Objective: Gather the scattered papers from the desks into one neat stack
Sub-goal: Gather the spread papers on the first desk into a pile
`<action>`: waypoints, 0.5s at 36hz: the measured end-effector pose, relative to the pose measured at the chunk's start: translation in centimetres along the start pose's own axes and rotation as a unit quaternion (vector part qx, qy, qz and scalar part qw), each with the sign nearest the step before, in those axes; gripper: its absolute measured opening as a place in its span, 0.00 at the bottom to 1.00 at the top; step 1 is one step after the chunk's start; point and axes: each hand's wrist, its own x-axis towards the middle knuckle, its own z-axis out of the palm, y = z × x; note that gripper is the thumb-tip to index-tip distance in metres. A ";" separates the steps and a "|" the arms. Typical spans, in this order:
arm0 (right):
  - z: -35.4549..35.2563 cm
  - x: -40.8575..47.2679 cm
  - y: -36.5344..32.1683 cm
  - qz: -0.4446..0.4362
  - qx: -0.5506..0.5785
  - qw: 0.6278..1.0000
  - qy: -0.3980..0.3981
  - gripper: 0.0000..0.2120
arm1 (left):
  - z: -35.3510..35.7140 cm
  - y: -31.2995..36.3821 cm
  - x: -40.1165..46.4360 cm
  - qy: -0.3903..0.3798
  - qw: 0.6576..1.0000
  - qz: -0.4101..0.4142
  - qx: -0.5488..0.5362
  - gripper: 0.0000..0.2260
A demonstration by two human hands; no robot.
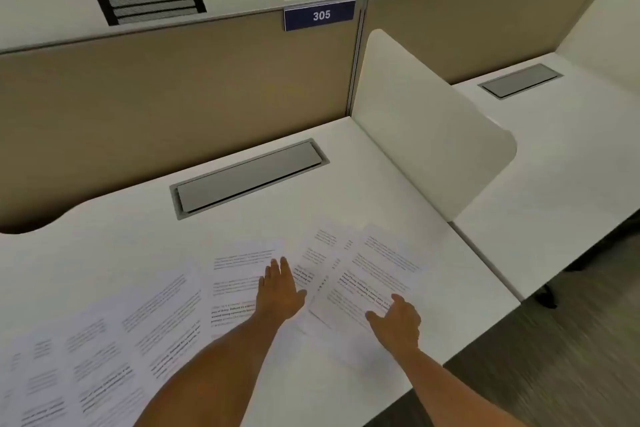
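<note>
While the papers (173, 315) lay fanned across the desk (346, 166) just below its cable tray (247, 178), left hand (280, 291) pressed flat, right hand (394, 317) loosely spread — thin, floppy, slippery sheets; best slid together by edges.

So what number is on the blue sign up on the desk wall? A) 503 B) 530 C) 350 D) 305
D: the blue sign at the top of the tan partition reads 305 in white digits.
</note>
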 end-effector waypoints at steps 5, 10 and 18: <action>-0.8 1.5 1.0 0.121 0.069 0.990 0.030 0.39 | 0.4 1.2 1.0 -0.007 0.999 -0.045 0.002 0.39; -0.9 2.9 1.9 0.165 0.068 0.984 0.001 0.49 | 1.0 1.9 2.2 0.021 0.997 -0.065 0.023 0.39; -0.1 4.7 1.8 0.156 0.026 0.987 -0.006 0.52 | 2.0 3.3 3.5 0.002 0.996 -0.087 0.004 0.42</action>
